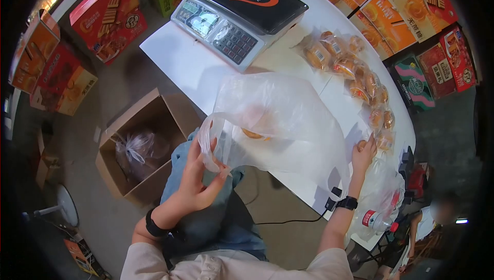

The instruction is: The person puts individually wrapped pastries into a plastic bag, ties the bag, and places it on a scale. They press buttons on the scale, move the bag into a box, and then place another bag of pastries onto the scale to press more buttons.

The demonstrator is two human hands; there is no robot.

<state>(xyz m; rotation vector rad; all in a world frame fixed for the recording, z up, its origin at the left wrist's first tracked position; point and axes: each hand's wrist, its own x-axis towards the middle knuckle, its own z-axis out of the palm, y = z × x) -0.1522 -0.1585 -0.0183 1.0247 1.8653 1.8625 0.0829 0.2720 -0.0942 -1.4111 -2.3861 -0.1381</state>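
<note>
My left hand (198, 179) is closed on the handle of a thin white plastic bag (303, 120), which spreads across the white table. Through its film shows at least one golden-brown piece (252, 134), partly blurred by the plastic. At the table's right side, my right hand (364, 154) has its fingers closed round a small wrapped bun (362, 145), mostly covered by the fingers. Just beyond that hand, several wrapped buns (358, 88) in clear packets run in a curved row along the table's far right edge.
A digital scale (247, 15) stands at the back of the table (175, 53). An open cardboard box (118, 169) with a plastic bag inside sits on the floor at left. A bottle (378, 221) lies near my right forearm. Gift boxes (110, 17) surround the area; another person sits at lower right.
</note>
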